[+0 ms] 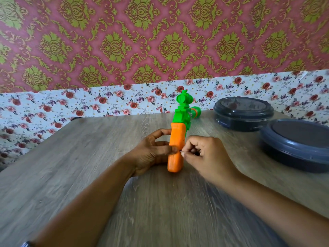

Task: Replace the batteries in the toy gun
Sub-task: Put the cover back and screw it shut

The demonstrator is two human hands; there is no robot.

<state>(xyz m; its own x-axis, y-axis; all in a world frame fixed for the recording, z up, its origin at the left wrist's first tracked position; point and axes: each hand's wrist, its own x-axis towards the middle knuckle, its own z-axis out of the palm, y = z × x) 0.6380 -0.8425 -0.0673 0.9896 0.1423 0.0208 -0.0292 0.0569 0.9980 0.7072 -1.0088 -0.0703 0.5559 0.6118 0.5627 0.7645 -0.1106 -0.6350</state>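
The toy gun [178, 132] has an orange grip and a green body, and it lies on the wooden table [89, 175] with the grip pointing toward me. My left hand [153, 152] clasps the orange grip from the left, thumb pressed on its side. My right hand [206, 154] is at the grip's right side, its thumb and forefinger pinched on a tiny dark metal piece [181, 151], probably a screw, that touches the grip. No batteries are visible.
Two round dark grey lidded containers stand at the right: one at the back [243, 113], one nearer at the table's right edge [299, 143]. A floral-papered wall rises just behind the table.
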